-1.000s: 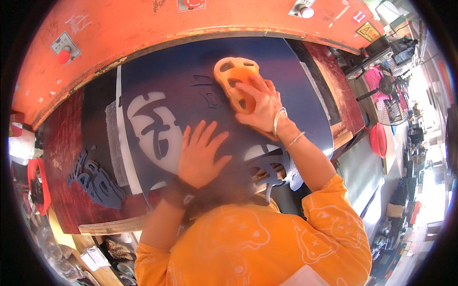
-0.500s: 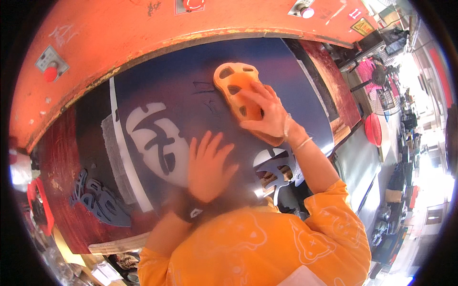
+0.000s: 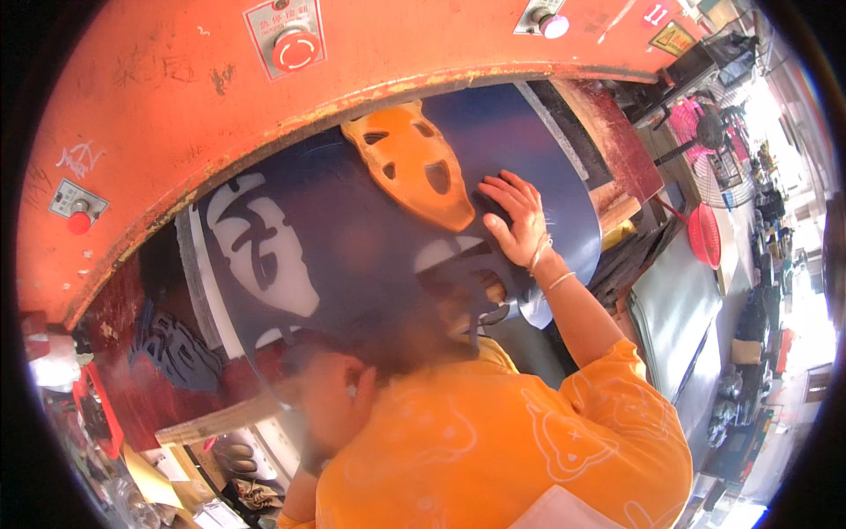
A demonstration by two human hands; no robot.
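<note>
A dark blue sheet (image 3: 352, 229) lies under both hands, with a white, mask-shaped opening (image 3: 233, 234) on its left side. Near the sheet's far edge rests an orange, mask-like plate with several holes (image 3: 407, 196), which looks like a cutting die. My right hand (image 3: 518, 220) is flat on the sheet just right of this plate, fingers stretched out and not touching it. By the sheet's near edge, low in the picture, my left hand (image 3: 339, 392) is smeared by motion, so its fingers and any hold do not show. The near edge bends beside a second cut-out.
An orange machine beam (image 3: 176, 106) spans the far side, with red push buttons (image 3: 295, 50) on it. Blue-grey cut scraps (image 3: 176, 348) lie on the dark red board at left. Right of the table are a red basket (image 3: 696, 236) and a fan (image 3: 718, 167).
My right hand has let go of the orange plate and rests to its right. The plate now lies farther left and farther away. My left hand has come back from the sheet's middle toward me.
</note>
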